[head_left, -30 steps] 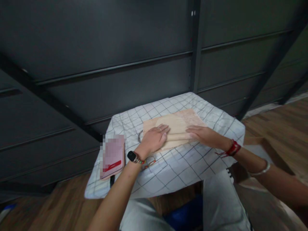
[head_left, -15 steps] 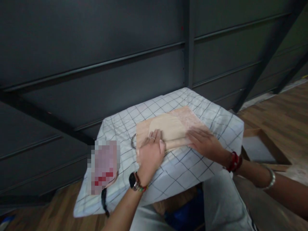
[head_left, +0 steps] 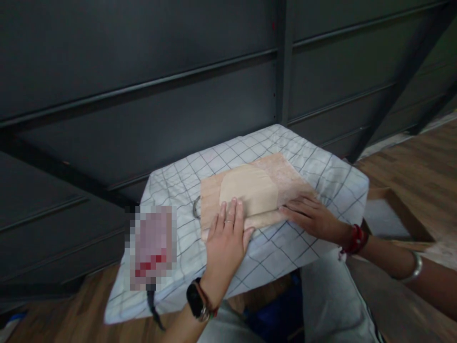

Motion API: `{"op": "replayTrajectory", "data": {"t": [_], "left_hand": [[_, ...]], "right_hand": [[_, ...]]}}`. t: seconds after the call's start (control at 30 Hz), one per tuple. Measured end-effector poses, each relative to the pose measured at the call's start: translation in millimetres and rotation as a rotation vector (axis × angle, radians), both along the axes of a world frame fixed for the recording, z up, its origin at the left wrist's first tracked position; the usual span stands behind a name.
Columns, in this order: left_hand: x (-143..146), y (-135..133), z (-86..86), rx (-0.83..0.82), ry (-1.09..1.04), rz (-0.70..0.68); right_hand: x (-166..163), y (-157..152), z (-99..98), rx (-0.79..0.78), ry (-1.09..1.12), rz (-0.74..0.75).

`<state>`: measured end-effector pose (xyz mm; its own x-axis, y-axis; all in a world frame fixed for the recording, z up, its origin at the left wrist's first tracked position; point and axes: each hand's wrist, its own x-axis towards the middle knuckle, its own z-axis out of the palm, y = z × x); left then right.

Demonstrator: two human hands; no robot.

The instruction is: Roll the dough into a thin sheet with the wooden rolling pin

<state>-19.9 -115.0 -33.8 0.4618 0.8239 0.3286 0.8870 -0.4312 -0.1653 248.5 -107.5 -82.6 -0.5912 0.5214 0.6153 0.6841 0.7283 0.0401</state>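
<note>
A pale rolling pin (head_left: pixel 263 218) lies across the near side of a light wooden board (head_left: pixel 210 188), its middle showing between my hands. My left hand (head_left: pixel 228 233) rests palm down on the pin's left part, fingers stretched forward. On the right part lies my right hand (head_left: pixel 310 214), its fingers extended and pointing left, also flat. Beyond the pin, a thin rounded sheet of dough (head_left: pixel 248 188) spreads over the board. White flour (head_left: pixel 285 178) dusts the board's right side. The pin's right end is hidden under my right hand.
A checked cloth (head_left: pixel 228 151) covers the small table. A metal ring (head_left: pixel 196 207) shows at the board's left edge. At the left lies a blurred-out item (head_left: pixel 152 247) with a black strap (head_left: pixel 153 305). A cardboard box (head_left: pixel 396 214) sits on the floor at right; dark panels (head_left: pixel 143 109) stand behind.
The rolling pin has come slightly nearer to me, to the board's near edge. My left hand's fingers, more bent before, now lie straighter. The view has shifted a little.
</note>
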Motion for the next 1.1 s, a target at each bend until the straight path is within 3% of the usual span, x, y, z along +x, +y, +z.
{"op": "replayTrajectory", "data": {"t": [0.3, 0.5, 0.6, 0.7, 0.87, 0.93, 1.0, 1.1], "left_hand": [[-0.5, -9.1, -14.7, -0.016, -0.025, -0.021], [0.2, -8.5, -17.9, 0.001, -0.042, -0.032], [-1.5, -7.3, -11.4, -0.030, -0.028, -0.064], [-4.2, -2.0, 13.1, -0.062, -0.001, -0.089], [-4.6, 32.9, 75.3, -0.043, -0.021, 0.028], [-2.7, 58.2, 86.2, -0.089, -0.040, 0.041], [-1.3, 85.1, 81.7, -0.163, -0.050, 0.009], [-1.6, 117.1, 54.9, -0.289, -0.062, -0.063]], "right_hand": [[0.3, 1.7, 17.2, -0.070, -0.033, 0.053], [-0.2, 2.4, 13.6, -0.052, 0.013, 0.078], [-1.0, 1.3, 21.8, -0.101, 0.053, 0.082], [-1.0, 5.6, 47.7, -0.178, 0.083, 0.102], [1.6, 41.3, 98.6, -0.228, 0.130, 0.126], [2.0, 63.0, 106.4, -0.278, 0.136, 0.121], [1.4, 83.4, 104.0, -0.320, 0.119, 0.126], [0.4, 104.4, 88.6, -0.378, 0.036, 0.125]]}}
